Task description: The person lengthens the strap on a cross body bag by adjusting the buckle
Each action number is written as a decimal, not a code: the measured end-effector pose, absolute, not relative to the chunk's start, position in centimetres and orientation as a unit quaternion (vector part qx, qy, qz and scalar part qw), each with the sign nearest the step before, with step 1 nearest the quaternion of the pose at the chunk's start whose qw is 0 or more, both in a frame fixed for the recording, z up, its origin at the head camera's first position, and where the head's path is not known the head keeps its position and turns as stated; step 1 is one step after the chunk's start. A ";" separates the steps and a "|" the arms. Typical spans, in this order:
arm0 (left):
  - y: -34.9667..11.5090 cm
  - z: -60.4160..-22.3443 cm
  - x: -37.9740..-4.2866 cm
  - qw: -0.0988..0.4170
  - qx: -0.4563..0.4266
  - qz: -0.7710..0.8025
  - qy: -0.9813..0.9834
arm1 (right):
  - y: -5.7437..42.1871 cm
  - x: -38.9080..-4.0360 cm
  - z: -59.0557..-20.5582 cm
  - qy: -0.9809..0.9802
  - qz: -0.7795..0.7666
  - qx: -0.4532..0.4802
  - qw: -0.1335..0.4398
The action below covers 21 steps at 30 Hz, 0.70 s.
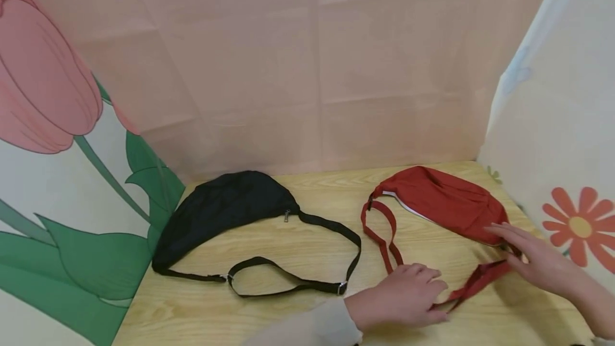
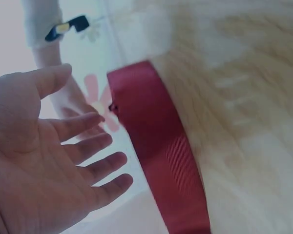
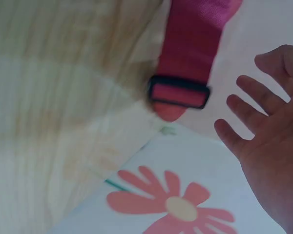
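Note:
A red waist bag (image 1: 444,204) lies at the right of the table, its strap looped toward the front. My left hand (image 1: 403,295) is over the front part of that strap, fingers relaxed. In the left wrist view the spread fingers (image 2: 107,190) are beside the red strap (image 2: 158,146), with nothing in the palm. At the bag's right end is my right hand (image 1: 540,260), its fingertips overlapping the bag's lower corner. The right wrist view shows that hand's fingers apart, left of them a strap (image 3: 190,44) with a black slider buckle (image 3: 179,91).
A black waist bag (image 1: 226,212) with its strap (image 1: 283,284) spread out lies on the left of the wooden table (image 1: 192,308). A pinkish cloth (image 1: 240,68) hangs behind. Flower-printed sheets stand at the left (image 1: 105,255) and right (image 1: 543,138) sides.

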<state>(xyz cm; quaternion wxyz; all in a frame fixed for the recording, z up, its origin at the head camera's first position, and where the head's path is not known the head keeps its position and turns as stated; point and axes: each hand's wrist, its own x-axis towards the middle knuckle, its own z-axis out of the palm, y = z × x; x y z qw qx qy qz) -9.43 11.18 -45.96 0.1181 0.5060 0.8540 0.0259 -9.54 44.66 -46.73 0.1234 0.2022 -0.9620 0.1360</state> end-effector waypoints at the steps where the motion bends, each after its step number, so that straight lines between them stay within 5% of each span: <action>1: 11.6 -46.1 -9.2 0.123 0.505 0.022 0.854 | 45.0 -9.5 -46.9 -0.964 0.131 0.199 0.122; 11: 13.7 -47.1 -8.2 0.163 0.484 -0.014 0.860 | 46.0 -10.1 -48.1 -0.974 0.111 0.191 0.053; 21: 13.5 -47.7 -8.2 0.126 0.497 -0.026 0.858 | 47.0 -10.6 -49.3 -0.968 0.076 0.223 0.088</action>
